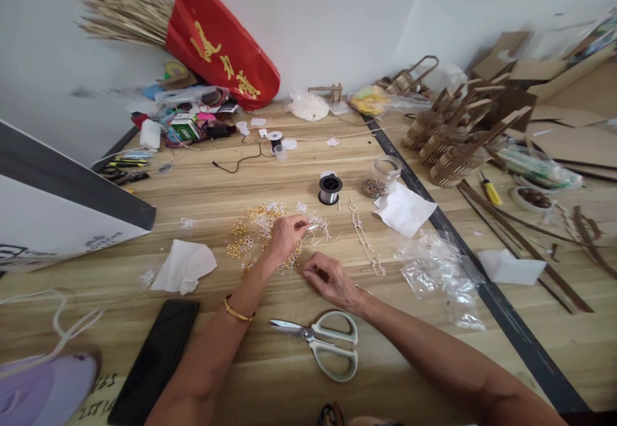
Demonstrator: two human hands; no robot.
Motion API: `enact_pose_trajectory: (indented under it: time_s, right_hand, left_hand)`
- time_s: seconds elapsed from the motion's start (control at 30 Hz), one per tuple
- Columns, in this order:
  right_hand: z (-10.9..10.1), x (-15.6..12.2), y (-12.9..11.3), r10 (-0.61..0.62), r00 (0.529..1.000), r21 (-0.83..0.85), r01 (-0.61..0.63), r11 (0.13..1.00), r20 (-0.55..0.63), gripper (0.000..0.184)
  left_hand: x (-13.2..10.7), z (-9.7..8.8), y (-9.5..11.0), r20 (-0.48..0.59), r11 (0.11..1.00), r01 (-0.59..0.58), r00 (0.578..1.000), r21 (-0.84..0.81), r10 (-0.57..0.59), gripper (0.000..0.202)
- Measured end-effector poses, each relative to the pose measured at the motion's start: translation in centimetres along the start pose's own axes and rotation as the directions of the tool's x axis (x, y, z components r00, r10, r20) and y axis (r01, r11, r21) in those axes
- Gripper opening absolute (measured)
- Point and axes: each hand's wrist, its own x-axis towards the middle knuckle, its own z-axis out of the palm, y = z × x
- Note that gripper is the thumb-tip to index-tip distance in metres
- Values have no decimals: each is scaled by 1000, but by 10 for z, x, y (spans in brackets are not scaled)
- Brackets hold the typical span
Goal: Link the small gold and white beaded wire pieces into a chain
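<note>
My left hand [285, 238] reaches over a spread of small gold findings [238, 243], its fingertips pinched at the edge of a pile of thin silver pins [319, 225]. Whatever is between those fingertips is too small to make out. Close by on the right, my right hand [332, 279] rests low over the table with its fingers curled and thumb drawn in; any object inside is hidden. Scissors with pale handles [313, 336] lie just below both hands. A beaded chain [364, 239] stretches beyond my right hand, and a spool of silver wire [330, 189] stands behind the pins.
A glass jar of beads [376, 186], white paper [405, 209] and clear plastic bags [438, 272] lie to the right. Small woven baskets [453, 156] stand farther back. At left are a black phone [157, 355], crumpled white paper [184, 265] and a white box [62, 214].
</note>
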Motion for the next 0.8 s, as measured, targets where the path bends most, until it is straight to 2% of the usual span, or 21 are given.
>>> enact_pose_trajectory:
  time_s: [0.37,0.63,0.8]
  right_hand:
    - [-1,1,-2,4,1000,-5,-4,1000,13,12]
    - [0,0,1,8,1000,-1,-8,1000,18,12]
    - [0,-1,0,11,1000,-6,-11,1000,23,12]
  left_hand:
    - [-3,6,1,-15,999,-49,999,20,50,12]
    - [-5,9,-2,-24,999,-23,999,-33,22,11]
    - [-6,11,-1,-44,998,-53,998,-25,52,9]
